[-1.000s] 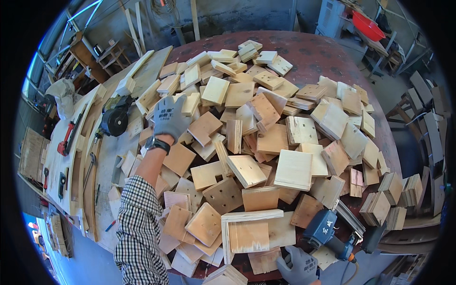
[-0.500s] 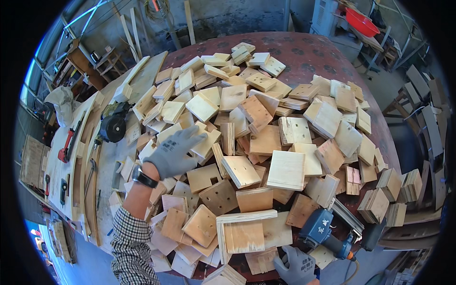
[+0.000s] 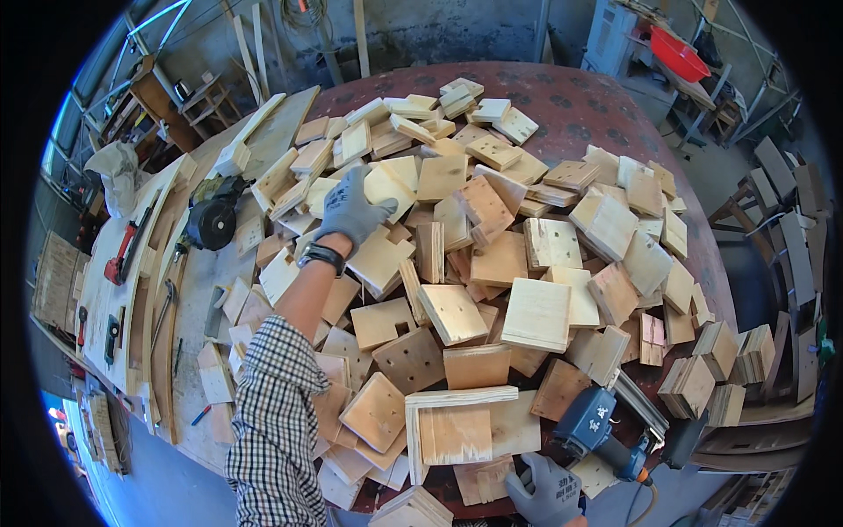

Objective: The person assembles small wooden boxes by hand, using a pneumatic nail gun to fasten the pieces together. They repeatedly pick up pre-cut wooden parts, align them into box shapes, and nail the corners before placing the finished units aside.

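My left hand (image 3: pixel 356 211), in a grey glove, reaches into the heap of plywood offcuts. Its fingers and thumb are closed around a pale plywood block (image 3: pixel 392 183), at the block's left side. My gloved right hand (image 3: pixel 546 494) rests low at the near edge, fingers loosely curled with a gap between them and nothing visible inside. Beside it lie a plywood piece (image 3: pixel 483 480) and a blue nail gun (image 3: pixel 587 422). Just in front of me stands an L-shaped assembly (image 3: pixel 461 400) of pale strips on a plywood board.
Plywood blocks (image 3: pixel 536 314) cover much of the dark red tabletop (image 3: pixel 606 114). To the left, a side bench holds a black coil-fed tool (image 3: pixel 211 225), a red-handled tool (image 3: pixel 121 256) and a hammer (image 3: pixel 165 307). Stacked blocks (image 3: pixel 716 351) sit at the right edge. An air hose (image 3: pixel 645 505) trails from the nail gun.
My left hand has moved farther away and to the right, and has closed on a pale plywood block, which has shifted slightly. My right hand has stayed in place.
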Available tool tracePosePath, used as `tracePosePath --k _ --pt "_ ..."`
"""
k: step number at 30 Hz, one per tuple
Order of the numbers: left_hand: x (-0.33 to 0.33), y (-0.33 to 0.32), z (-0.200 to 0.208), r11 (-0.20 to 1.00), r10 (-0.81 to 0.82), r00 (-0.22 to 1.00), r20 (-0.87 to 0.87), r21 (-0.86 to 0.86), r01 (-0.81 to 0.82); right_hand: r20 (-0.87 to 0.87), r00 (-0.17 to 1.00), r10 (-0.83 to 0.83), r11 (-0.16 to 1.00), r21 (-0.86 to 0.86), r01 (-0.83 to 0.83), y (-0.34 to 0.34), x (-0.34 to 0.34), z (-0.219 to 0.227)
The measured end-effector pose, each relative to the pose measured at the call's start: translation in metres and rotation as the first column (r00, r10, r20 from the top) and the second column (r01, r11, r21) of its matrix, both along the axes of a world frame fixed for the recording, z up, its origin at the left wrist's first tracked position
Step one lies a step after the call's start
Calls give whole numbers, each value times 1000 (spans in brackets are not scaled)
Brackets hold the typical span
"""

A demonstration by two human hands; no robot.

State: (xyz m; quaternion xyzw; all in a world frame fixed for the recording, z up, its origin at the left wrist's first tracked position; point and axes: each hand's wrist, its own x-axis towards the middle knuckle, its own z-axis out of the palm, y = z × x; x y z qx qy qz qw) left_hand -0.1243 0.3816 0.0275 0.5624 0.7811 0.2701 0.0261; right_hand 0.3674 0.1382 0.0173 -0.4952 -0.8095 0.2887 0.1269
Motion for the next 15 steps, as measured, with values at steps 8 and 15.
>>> tracePosePath --k 8,15 --pt "-8 -73 27 956 -145 947 287 289 59 -1 1000 -12 1000 4 12 -1 3 -2" --pt "-46 -118 48 857 -210 956 206 509 79 15 1000 -12 1000 -24 12 1 0 1"
